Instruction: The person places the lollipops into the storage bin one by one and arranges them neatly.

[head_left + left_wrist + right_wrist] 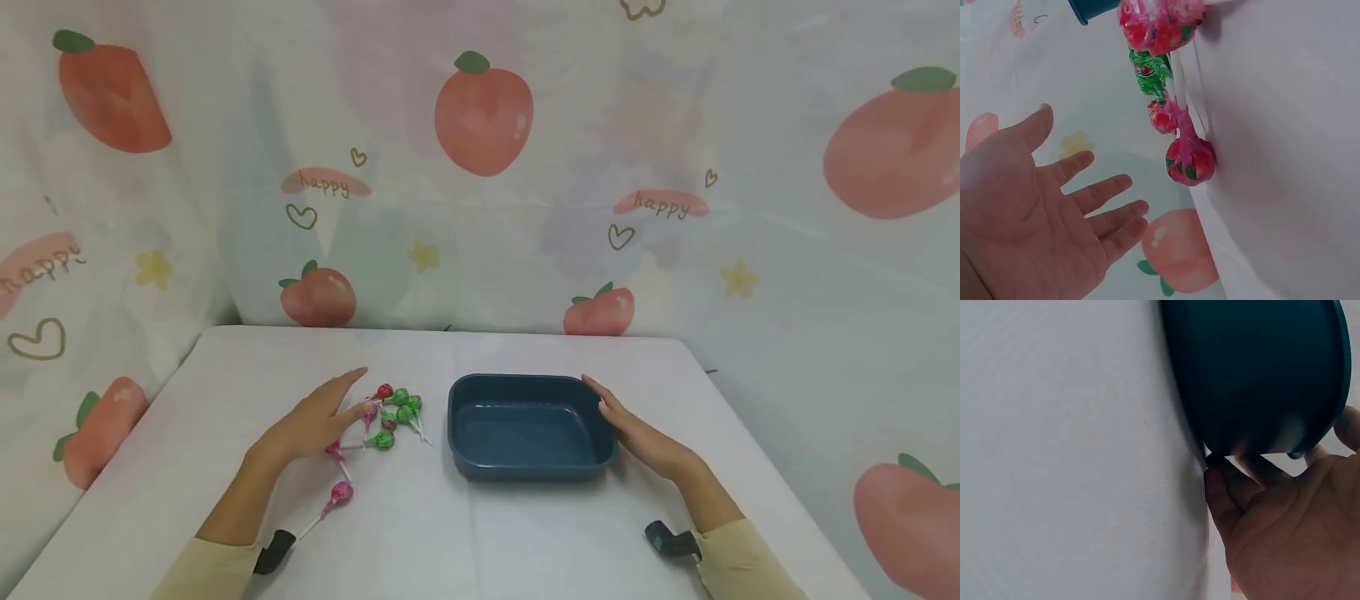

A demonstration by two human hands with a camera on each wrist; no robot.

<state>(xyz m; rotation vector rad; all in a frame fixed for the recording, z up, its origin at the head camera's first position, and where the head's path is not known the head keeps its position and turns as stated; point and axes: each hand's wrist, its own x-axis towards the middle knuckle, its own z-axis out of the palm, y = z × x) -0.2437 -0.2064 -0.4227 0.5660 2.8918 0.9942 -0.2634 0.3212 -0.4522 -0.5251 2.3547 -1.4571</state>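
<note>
Lollipops (403,414) neighbour the spread left hand (315,423); the right hand (647,439) touches a tray (525,437).

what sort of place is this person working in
Probably a makeshift filming corner, though that's a guess: a fruit-print sheet hangs behind a white-covered table holding lollipops and a blue dish.

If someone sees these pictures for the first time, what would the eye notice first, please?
Probably the dark blue-green tray, right of centre on the white table, with the right hand at its right end. Next come the shiny red, pink and green lollipops left of it, near the left hand. The large peach-like prints on the backdrop behind also stand out.
</note>
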